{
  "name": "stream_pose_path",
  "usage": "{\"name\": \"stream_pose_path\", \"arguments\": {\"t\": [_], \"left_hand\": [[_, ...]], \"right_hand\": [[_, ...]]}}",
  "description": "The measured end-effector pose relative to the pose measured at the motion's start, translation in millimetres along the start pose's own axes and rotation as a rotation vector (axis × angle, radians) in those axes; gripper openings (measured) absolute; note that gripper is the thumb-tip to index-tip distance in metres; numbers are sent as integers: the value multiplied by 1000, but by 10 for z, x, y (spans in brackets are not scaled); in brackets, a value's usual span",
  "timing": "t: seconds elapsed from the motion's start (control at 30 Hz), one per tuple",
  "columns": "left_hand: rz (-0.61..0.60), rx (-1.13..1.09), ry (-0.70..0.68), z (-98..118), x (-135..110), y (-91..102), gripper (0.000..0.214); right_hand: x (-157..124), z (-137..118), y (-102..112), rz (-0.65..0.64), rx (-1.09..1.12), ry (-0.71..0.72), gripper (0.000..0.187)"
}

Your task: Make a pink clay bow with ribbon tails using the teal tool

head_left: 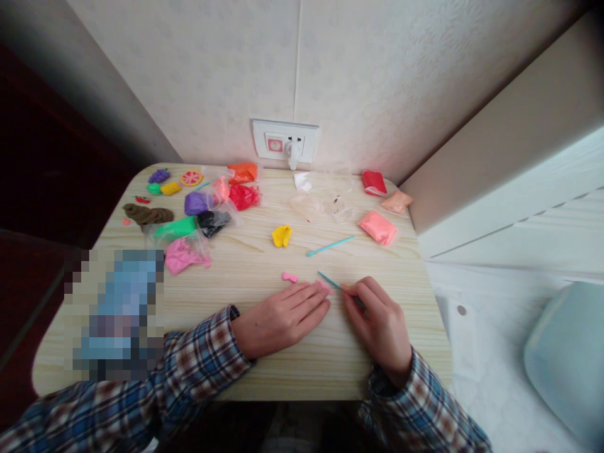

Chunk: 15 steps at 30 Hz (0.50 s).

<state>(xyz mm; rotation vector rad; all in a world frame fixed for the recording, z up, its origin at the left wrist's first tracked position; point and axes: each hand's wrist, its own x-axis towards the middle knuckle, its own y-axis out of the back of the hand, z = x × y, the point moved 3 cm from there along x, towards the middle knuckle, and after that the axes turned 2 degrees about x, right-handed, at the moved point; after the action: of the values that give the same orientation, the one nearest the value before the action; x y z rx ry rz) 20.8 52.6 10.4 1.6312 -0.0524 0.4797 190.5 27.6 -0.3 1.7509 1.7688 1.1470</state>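
My left hand point(285, 318) lies flat on the table, fingers stretched and side by side, with the fingertips at a small flat piece of pink clay point(323, 287). My right hand point(377, 324) is closed around a thin blue clay tool point(330, 280), whose pointed end reaches out over the table by the pink piece. A little pink clay bow point(290, 277) rests just beyond my left fingers. Farther back are a second blue clay tool point(330, 246) and a folded piece of yellow clay point(282, 236).
Bagged clay, including pink point(184, 255), green point(177, 228) and purple point(195, 202), fills the left side. Small clay fruits, such as grapes point(159, 175), sit at the back left. Salmon clay packets point(377, 227) lie on the right. A pixelated area point(120, 308) covers the left front. A wall socket point(285, 143) is behind.
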Motion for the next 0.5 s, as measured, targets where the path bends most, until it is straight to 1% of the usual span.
{"name": "stream_pose_path", "arguments": {"t": [0.13, 0.27, 0.4, 0.5], "left_hand": [[2, 13, 3, 0, -3, 7, 30], [-9, 24, 15, 6, -4, 11, 32], [5, 28, 9, 18, -4, 9, 32], [14, 32, 4, 20, 1, 5, 31]], "right_hand": [[-11, 28, 14, 37, -2, -28, 9], [-59, 22, 16, 21, -6, -13, 9], [-110, -11, 8, -21, -23, 35, 10], [-117, -20, 1, 3, -34, 21, 10]]}}
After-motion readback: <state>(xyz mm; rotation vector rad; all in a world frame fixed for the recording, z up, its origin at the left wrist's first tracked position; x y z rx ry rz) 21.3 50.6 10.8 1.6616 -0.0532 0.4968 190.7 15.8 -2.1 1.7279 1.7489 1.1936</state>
